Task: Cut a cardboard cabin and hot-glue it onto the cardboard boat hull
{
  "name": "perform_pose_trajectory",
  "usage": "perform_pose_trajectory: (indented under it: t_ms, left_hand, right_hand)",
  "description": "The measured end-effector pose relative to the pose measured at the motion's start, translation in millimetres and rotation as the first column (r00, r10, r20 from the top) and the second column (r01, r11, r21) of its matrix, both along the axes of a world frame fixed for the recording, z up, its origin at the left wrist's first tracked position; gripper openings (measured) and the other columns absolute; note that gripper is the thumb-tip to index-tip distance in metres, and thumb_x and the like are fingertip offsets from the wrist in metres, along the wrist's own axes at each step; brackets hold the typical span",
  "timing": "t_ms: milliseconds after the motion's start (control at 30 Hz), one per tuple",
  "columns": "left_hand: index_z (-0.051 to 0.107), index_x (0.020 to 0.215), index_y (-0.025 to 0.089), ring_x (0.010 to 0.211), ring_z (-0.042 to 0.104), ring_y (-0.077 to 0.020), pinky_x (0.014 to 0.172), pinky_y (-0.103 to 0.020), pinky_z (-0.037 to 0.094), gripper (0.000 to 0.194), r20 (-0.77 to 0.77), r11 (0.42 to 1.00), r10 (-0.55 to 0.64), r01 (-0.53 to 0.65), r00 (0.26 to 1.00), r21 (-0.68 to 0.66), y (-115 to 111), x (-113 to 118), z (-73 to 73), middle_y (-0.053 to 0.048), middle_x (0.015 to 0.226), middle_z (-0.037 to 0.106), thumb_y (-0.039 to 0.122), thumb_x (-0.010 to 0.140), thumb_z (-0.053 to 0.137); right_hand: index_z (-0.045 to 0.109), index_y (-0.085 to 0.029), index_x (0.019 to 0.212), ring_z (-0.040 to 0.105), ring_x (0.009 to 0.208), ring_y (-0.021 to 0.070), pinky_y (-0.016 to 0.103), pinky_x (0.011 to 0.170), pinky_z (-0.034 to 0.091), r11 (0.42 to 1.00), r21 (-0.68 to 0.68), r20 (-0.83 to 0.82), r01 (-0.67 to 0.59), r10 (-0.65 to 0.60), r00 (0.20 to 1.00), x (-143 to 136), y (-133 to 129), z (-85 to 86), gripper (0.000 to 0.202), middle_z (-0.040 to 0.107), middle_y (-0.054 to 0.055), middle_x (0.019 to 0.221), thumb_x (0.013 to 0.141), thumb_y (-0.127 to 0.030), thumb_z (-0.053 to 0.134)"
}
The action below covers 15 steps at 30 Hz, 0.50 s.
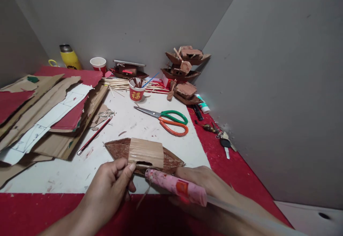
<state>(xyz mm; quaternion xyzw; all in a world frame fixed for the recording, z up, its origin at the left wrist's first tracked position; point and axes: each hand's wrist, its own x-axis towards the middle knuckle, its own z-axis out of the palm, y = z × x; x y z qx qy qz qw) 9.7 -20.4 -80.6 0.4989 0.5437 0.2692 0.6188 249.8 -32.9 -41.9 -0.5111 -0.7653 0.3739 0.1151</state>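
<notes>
A small cardboard model boat (120, 148) with a brown hull lies in front of me. Over its middle curves a tan ribbed cardboard roof (146, 150), with a dark slot in its near side. My left hand (116, 180) pinches the boat at the roof's near left corner, thumb on top. Gripped in my right hand (203, 184) is a pink hot glue gun (174, 186), a translucent glue stick running out of its back. Its tip is at the boat's near side, below the slot; whether it touches cannot be told. The right fingers are partly hidden behind the glue gun.
Green-and-orange scissors (171, 120) lie beyond the boat. A red paper cup (137, 92) stands near thin wooden sticks (118, 83). Cardboard sheets (61, 136) and a pencil (94, 136) are at left. Finished boats (184, 91), a tube (203, 104) and keys (225, 144) line the right side.
</notes>
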Motion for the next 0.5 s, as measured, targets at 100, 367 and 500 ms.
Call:
perform_pose_trajectory:
  t_ms: [100, 367, 500]
  left_hand:
    - [0.056, 0.066, 0.019, 0.039, 0.047, -0.0099, 0.039, -0.02, 0.033, 0.052, -0.007, 1.0, -0.001, 0.001, 1.0, 0.002, 0.3, 0.3, 1.8, 0.002, 0.049, 0.056, 0.068, 0.081, 0.051]
    - [0.055, 0.067, 0.019, 0.04, 0.048, -0.0104, 0.041, -0.019, 0.034, 0.049, -0.028, 1.0, -0.008, 0.008, 1.0, 0.009, 1.5, 0.7, 4.3, 0.003, 0.047, 0.055, 0.064, 0.082, 0.051]
    - [0.055, 0.067, 0.018, 0.04, 0.049, -0.0099, 0.04, -0.019, 0.034, 0.047, -0.022, 1.0, 0.005, -0.005, 1.0, -0.006, 1.2, 1.1, 4.6, 0.002, 0.051, 0.057, 0.062, 0.084, 0.051]
  right_hand:
    - [0.054, -0.022, 0.071, 0.048, 0.054, 0.0117, 0.024, 0.048, 0.032, 0.998, 0.007, 0.09, -0.055, 0.054, 0.994, 6.3, -1.5, 5.0, 0.025, 0.058, -0.001, 0.066, 0.09, -0.038, 0.055]
    - [0.045, -0.021, 0.062, 0.045, 0.051, 0.0123, 0.024, 0.042, 0.028, 0.994, -0.093, 0.184, 0.059, -0.041, 0.982, 10.2, -6.6, 15.8, 0.04, 0.057, 0.0, 0.06, 0.093, -0.046, 0.048]
    - [0.047, -0.02, 0.064, 0.043, 0.05, 0.0104, 0.023, 0.046, 0.029, 1.0, -0.025, 0.23, -0.003, 0.009, 0.973, 4.3, -6.1, 14.1, 0.032, 0.057, -0.001, 0.061, 0.09, -0.038, 0.053]
